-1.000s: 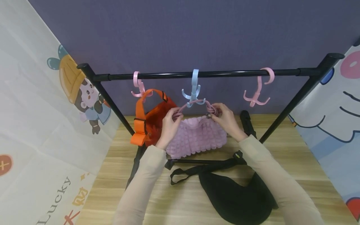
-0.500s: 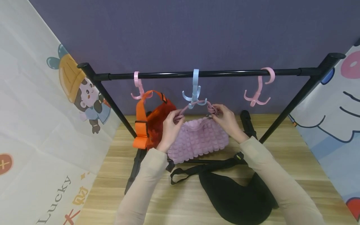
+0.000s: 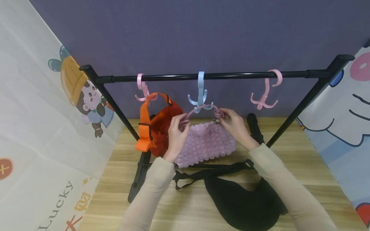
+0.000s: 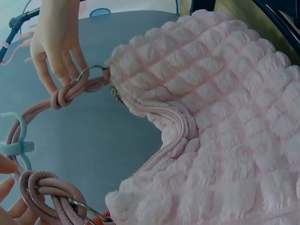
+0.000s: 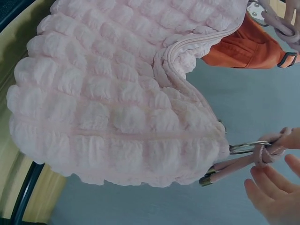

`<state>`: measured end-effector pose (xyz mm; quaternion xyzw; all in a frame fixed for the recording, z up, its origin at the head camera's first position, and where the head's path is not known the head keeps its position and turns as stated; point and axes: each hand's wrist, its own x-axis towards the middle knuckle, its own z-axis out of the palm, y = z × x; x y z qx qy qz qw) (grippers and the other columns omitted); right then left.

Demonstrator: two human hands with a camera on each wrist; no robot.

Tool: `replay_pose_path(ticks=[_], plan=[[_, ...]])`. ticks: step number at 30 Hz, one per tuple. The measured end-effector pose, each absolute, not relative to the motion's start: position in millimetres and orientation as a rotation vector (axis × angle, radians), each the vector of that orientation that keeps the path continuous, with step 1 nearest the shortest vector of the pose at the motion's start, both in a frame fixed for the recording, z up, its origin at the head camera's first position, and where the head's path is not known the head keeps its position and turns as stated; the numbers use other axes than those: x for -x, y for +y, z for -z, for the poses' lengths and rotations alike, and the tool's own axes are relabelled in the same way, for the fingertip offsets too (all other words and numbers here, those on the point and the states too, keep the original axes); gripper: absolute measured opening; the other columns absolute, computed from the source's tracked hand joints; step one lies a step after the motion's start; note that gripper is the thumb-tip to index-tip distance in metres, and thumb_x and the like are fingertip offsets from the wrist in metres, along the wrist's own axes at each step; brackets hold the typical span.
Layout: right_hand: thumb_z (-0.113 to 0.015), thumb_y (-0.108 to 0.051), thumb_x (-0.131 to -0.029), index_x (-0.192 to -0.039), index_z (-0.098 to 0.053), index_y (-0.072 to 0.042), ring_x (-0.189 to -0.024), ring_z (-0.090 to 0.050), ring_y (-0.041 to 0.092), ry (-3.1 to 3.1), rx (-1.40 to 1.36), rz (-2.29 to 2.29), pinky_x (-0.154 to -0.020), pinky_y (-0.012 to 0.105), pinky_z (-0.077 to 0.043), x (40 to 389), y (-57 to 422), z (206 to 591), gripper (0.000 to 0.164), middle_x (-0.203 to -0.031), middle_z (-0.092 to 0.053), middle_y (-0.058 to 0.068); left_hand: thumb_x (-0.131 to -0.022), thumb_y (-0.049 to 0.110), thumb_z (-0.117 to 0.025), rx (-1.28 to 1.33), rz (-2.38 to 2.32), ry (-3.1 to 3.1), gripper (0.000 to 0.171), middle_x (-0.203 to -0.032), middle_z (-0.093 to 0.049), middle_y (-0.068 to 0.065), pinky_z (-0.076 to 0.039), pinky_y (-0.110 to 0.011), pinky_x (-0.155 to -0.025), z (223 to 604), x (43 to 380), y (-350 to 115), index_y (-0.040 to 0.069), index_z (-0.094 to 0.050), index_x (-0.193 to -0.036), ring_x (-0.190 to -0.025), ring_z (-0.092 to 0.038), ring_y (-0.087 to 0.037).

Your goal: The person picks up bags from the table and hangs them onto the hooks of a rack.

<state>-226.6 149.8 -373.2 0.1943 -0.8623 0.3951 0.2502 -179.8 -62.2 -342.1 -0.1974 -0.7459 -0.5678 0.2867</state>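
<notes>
A pink puffy handbag (image 3: 206, 144) hangs below the black rail, its thin handle (image 3: 203, 106) looped over a lower prong of the light blue hook (image 3: 200, 85). My left hand (image 3: 177, 136) is at the handle's left knot, thumb and fingers spread around it; in the left wrist view its fingers (image 4: 5, 165) lie loosely beside the knot. At the right knot (image 5: 266, 152), my right hand (image 3: 235, 126) pinches the handle between thumb and fingertips, near a metal ring (image 5: 243, 147). The bag's zipped top dips in the middle.
An orange bag (image 3: 162, 128) hangs at left from a pink hook (image 3: 141, 84). Another pink hook (image 3: 264, 93) is on the rail (image 3: 237, 75) at right. A black bag (image 3: 242, 202) with a strap lies on the wooden surface (image 3: 303, 166) in front. Slanted rack legs (image 3: 300, 110) stand either side.
The pink handbag has dropped slightly and shifted a little to the right, and the blue hook has swayed. My left thumb has moved away from the fingers. The right hand stays at its knot.
</notes>
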Motion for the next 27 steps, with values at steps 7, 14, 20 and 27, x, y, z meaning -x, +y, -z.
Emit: replay_pose_path(ticks=[7, 14, 20, 27], plan=[[-0.061, 0.004, -0.077, -0.110, -0.055, 0.006, -0.093, -0.056, 0.035, -2.284, -0.561, -1.010, -0.080, 0.043, -0.045, 217.4, 154.4, 369.1, 0.034, -0.104, -0.057, 0.022, -0.079, -0.016, -0.050, 0.534, 1.483, -1.866, 0.022, -0.105, -0.045, -0.027, -0.049, -0.038, -0.075, 354.3, 178.9, -58.6, -0.013, -0.053, -0.100, -0.088, -0.056, -0.035], [-0.062, 0.008, -0.075, -0.111, -0.054, 0.005, -0.097, -0.054, 0.033, -2.261, -0.570, -0.963, -0.083, 0.043, -0.042, 200.8, 164.0, 366.5, 0.037, -0.107, -0.056, 0.020, -0.074, -0.013, -0.053, 0.554, 1.252, -1.813, 0.025, -0.110, -0.049, -0.017, -0.043, -0.030, -0.080, 371.2, 172.4, -51.5, -0.002, -0.058, -0.096, -0.102, -0.045, -0.028], [-0.062, 0.009, -0.075, -0.109, -0.055, 0.004, -0.096, -0.054, 0.031, -2.267, -0.566, -0.939, -0.082, 0.041, -0.043, 185.7, 175.9, 370.8, 0.035, -0.104, -0.057, 0.018, -0.072, -0.012, -0.055, 0.664, 1.160, -1.795, 0.022, -0.107, -0.050, -0.020, -0.037, -0.037, -0.090, 381.7, 160.9, -41.0, -0.002, -0.057, -0.092, -0.102, -0.047, -0.033], [-0.060, 0.009, -0.076, -0.109, -0.055, 0.004, -0.093, -0.054, 0.031, -2.367, -0.541, -0.906, -0.077, 0.042, -0.043, 170.4, 196.3, 382.8, 0.033, -0.102, -0.057, 0.017, -0.072, -0.008, -0.058, 0.767, 1.078, -1.953, 0.025, -0.106, -0.050, -0.015, -0.039, -0.036, -0.086, 398.1, 151.1, -30.4, 0.003, -0.058, -0.094, -0.100, -0.048, -0.027]])
